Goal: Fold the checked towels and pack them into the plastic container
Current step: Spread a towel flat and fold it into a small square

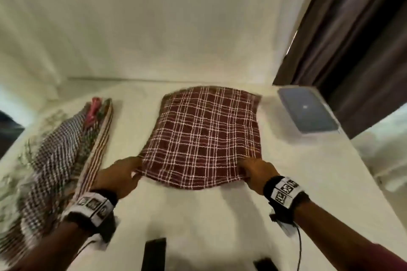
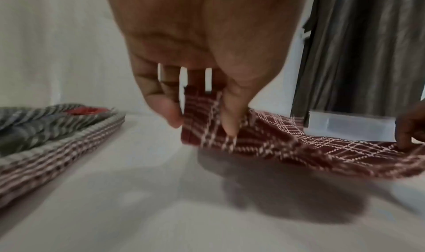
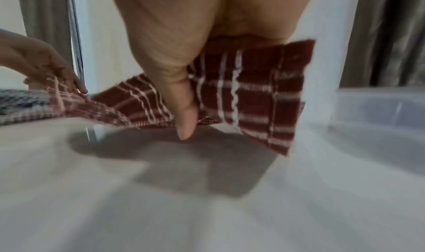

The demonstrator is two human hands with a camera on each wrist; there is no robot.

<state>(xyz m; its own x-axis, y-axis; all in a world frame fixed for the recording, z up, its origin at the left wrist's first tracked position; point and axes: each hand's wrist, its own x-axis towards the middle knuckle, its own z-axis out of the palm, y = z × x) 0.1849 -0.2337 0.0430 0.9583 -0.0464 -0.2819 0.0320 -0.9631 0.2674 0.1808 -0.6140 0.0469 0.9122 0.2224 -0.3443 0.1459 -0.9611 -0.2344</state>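
A maroon towel with white checks (image 1: 204, 136) lies spread on the white table (image 1: 198, 215), its near edge lifted off the surface. My left hand (image 1: 123, 174) pinches the near left corner, thumb over the cloth (image 2: 230, 121). My right hand (image 1: 255, 171) pinches the near right corner, thumb (image 3: 184, 114) in front of the towel (image 3: 253, 96). The clear plastic container (image 1: 308, 112) with a bluish bottom stands at the far right of the table, seen also as the container (image 2: 345, 126) and the container (image 3: 379, 106). A pile of other checked towels (image 1: 57, 156) lies at the left.
A white wall (image 1: 154, 28) backs the table. A dark curtain (image 1: 352, 39) hangs behind the container at the right. Two dark flat objects (image 1: 154, 253) lie at the table's near edge. The towel pile (image 2: 46, 137) is left of my left hand.
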